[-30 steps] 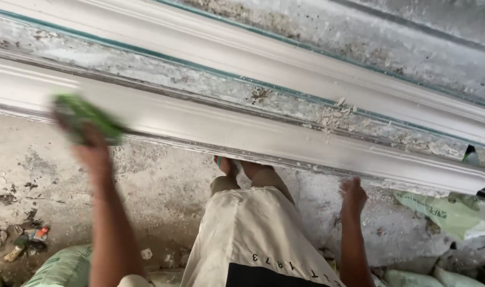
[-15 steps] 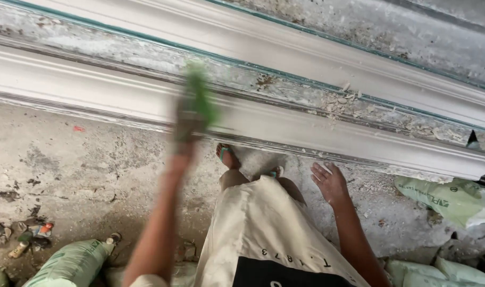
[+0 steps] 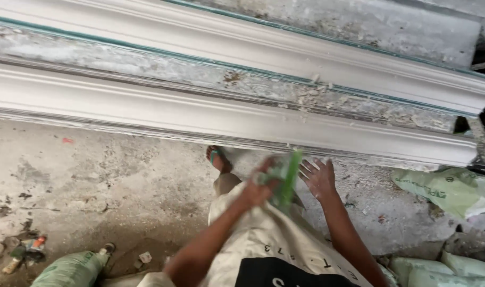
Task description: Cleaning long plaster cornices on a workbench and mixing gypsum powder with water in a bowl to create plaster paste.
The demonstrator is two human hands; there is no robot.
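Observation:
My left hand [image 3: 257, 188] grips a flat green scraper-like tool [image 3: 286, 180] just above my beige-trousered knee [image 3: 264, 228]. Close beside the tool's right side, my right hand [image 3: 319, 177] is spread open, fingers apart, holding nothing. Both hands hover below the near white plaster cornice moulding [image 3: 200, 114], which runs across the view on a rough bench. A second long white moulding [image 3: 264, 50] lies behind it. My foot in a green sandal [image 3: 217, 158] shows under the near moulding's edge.
Dusty concrete floor [image 3: 93, 175] spreads to the left. Green sacks lie at the right [image 3: 444, 188] and lower left [image 3: 67, 268]. Small litter [image 3: 24, 252] sits at the far lower left. Plaster crumbs [image 3: 317, 93] dot the bench between the mouldings.
My left hand has swept the green tool from far left along the moulding, then down to my knee. My right hand lifted off the floor and opened beside the tool.

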